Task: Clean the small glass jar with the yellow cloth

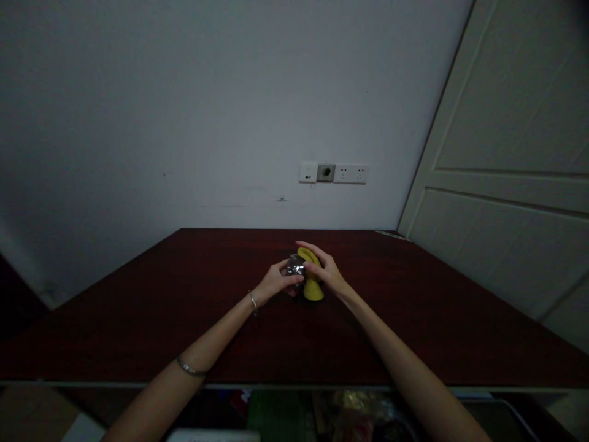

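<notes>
My left hand (pixel 276 282) is closed around a shiny, rounded, see-through object (pixel 295 265), perhaps glass or clear plastic; its exact kind I cannot make out. Against the right side of that object, my right hand (pixel 326 270) presses a yellow cloth (pixel 313 290), with the thumb in front and the fingers over the top. Part of the cloth hangs down toward the tabletop. Both hands meet above the middle of the dark red table (pixel 207 319). The underside of the shiny object is hidden by my left fingers.
Behind the table stands a pale wall with a row of sockets and switches (pixel 334 173). A white panelled door (pixel 506 202) borders the right side. Below the front edge, an open space holds a green item (pixel 276 417) and crinkled packaging (pixel 363 408).
</notes>
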`<state>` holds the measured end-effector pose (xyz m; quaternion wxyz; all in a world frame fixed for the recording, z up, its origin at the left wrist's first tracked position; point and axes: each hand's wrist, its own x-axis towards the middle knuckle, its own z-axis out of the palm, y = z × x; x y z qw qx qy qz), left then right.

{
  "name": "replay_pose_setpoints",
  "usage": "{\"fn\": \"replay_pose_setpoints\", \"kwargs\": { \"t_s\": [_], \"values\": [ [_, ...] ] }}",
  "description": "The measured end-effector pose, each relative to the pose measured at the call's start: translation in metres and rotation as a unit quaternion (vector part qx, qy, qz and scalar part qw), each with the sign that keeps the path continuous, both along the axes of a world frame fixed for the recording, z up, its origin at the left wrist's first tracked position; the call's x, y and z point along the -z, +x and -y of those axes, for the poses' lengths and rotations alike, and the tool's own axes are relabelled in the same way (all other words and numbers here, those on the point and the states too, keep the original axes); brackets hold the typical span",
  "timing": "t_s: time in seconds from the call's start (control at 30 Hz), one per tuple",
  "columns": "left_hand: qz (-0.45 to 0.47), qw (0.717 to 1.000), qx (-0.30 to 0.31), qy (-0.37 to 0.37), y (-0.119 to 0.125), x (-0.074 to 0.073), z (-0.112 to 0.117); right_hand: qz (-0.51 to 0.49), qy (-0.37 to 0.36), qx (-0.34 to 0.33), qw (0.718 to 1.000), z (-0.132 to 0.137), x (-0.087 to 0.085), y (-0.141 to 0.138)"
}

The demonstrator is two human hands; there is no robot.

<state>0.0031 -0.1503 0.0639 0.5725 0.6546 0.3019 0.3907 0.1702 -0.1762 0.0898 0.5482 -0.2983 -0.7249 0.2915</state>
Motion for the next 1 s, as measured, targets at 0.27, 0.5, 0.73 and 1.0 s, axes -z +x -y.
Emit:
{"fn": "replay_pose_setpoints", "kwargs": {
  "t_s": [0.27,0.5,0.73,1.0],
  "values": [
    [0.019,0.999,0.013,-0.027,-0.001,0.004,-0.003,0.105,0.071,0.026,0.992,0.000,0.004,-0.002],
    [0.003,0.999,0.030,-0.031,-0.004,0.008,-0.007,0.120,0.079,0.041,0.989,-0.005,0.009,-0.002],
    [-0.007,0.996,0.085,-0.016,-0.012,0.015,-0.022,-0.022,-0.039,0.057,0.997,-0.012,0.015,-0.008],
    [-0.037,0.996,0.069,0.039,-0.013,0.005,-0.013,-0.125,-0.160,0.069,0.977,-0.019,0.014,-0.008]
  ]
}}
